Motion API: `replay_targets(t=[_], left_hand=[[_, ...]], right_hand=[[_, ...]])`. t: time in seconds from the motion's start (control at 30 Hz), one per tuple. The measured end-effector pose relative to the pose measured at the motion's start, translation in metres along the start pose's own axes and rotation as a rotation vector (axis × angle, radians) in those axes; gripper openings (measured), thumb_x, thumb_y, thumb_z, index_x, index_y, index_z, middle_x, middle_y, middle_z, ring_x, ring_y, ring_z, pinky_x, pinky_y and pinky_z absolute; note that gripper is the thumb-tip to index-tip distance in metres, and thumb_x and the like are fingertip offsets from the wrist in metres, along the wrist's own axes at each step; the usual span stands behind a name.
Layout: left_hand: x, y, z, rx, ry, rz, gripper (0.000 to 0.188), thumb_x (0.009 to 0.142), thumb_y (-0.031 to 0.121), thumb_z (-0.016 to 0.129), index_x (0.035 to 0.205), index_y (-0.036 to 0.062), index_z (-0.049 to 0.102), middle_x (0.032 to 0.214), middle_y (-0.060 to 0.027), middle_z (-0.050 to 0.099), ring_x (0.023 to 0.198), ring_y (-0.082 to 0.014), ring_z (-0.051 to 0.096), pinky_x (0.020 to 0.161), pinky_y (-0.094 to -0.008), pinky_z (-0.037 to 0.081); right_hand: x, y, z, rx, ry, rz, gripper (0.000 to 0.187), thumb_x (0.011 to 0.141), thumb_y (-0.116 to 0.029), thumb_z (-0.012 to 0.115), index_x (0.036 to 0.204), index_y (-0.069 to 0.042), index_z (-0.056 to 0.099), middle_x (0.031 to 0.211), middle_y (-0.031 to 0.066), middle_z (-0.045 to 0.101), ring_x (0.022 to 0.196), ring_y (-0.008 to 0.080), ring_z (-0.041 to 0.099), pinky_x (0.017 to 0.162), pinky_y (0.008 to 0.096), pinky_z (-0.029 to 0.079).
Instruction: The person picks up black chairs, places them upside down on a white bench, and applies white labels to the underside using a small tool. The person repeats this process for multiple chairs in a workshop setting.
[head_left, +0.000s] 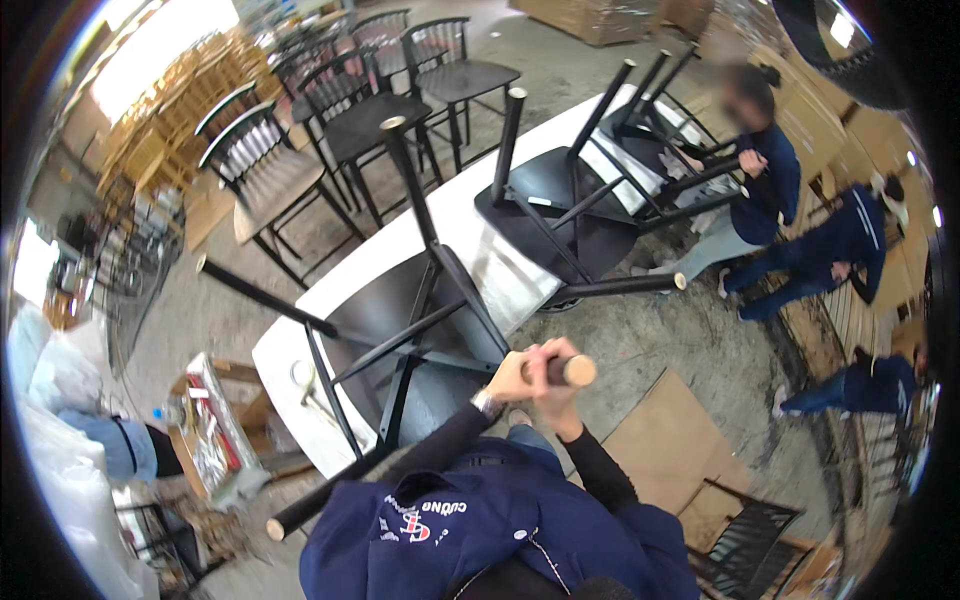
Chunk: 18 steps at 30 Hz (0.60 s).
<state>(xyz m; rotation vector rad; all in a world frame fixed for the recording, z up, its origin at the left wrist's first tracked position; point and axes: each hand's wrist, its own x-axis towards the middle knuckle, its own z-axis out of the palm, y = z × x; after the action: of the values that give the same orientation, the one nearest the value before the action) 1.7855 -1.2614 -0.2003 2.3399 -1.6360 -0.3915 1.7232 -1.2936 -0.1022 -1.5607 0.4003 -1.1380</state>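
Observation:
An upside-down black chair (372, 292) lies with its seat on a long white table (285, 345), its legs pointing up and outward. Both my hands are closed around the near right leg (578, 371), just below its pale round end. My left hand (508, 380), with a watch at the wrist, sits beside and touches my right hand (550, 372). Near the table's left end, a tool with a pale round head (303, 374) and a thin handle lies beside the chair; its kind is unclear.
Farther along the table are more upturned black chairs (555, 205), with a co-worker (765, 170) holding a leg of one. Upright black chairs (370, 120) stand beyond the table. A box of hardware (210, 425) is at left, flat cardboard (670, 450) on the floor at right.

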Motion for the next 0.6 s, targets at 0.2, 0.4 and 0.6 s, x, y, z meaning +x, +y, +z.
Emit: replay_targets(t=[0.2, 0.4, 0.6], left_hand=[[0.046, -0.011, 0.025, -0.461, 0.169, 0.266, 0.040, 0.065, 0.025, 0.067, 0.097, 0.0050, 0.055, 0.088, -0.0141, 0.060, 0.086, -0.0321, 0.057, 0.074, -0.0409, 0.045], [0.042, -0.013, 0.043, -0.311, -0.024, -0.035, 0.052, 0.071, 0.036, 0.066, 0.111, 0.0063, 0.050, 0.091, -0.0116, 0.061, 0.087, -0.0284, 0.059, 0.072, -0.0384, 0.045], [0.032, -0.002, 0.059, -0.252, 0.057, -0.230, 0.042, 0.073, 0.037, 0.062, 0.099, 0.0058, 0.053, 0.084, -0.0113, 0.061, 0.080, -0.0283, 0.061, 0.069, -0.0403, 0.045]], right_hand=[[0.007, 0.111, -0.067, 0.122, 0.034, 0.072, 0.014, 0.081, -0.003, 0.046, 0.070, -0.006, 0.038, 0.057, 0.0055, 0.049, 0.052, 0.0130, 0.048, 0.057, 0.0282, 0.043], [0.005, 0.159, -0.091, 0.212, 0.084, 0.047, 0.014, 0.083, -0.009, 0.047, 0.073, -0.004, 0.040, 0.060, 0.0072, 0.051, 0.060, 0.0168, 0.051, 0.066, 0.0342, 0.045], [-0.037, 0.231, -0.103, -0.192, -0.131, 0.247, 0.018, 0.084, -0.019, 0.053, 0.086, -0.001, 0.050, 0.075, 0.0125, 0.060, 0.074, 0.0223, 0.059, 0.071, 0.0352, 0.047]])
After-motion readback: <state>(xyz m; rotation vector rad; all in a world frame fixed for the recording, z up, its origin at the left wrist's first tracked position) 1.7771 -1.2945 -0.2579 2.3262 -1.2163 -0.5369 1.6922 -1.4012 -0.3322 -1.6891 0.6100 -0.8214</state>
